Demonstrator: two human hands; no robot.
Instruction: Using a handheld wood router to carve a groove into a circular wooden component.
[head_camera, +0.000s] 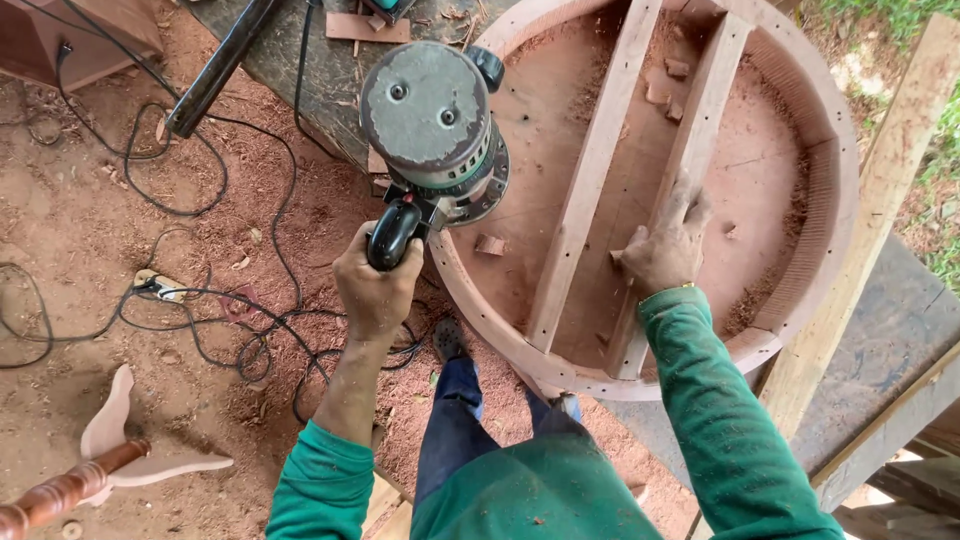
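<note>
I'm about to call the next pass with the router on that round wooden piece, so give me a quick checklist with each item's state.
1. Left hand on the router handle: ok, fingers closed around the black grip.
2. Right hand steadying the round wooden frame: ok, pressed flat on a cross slat, away from the router.
3. Router base seated on the rim: cannot tell, hidden beneath the motor.
4. Power cord out of the way: not ok, loops lie on the ground near the feet.
5. Loose wood chip beside the router: not ok.
6. Bit condition: cannot tell.
</note>
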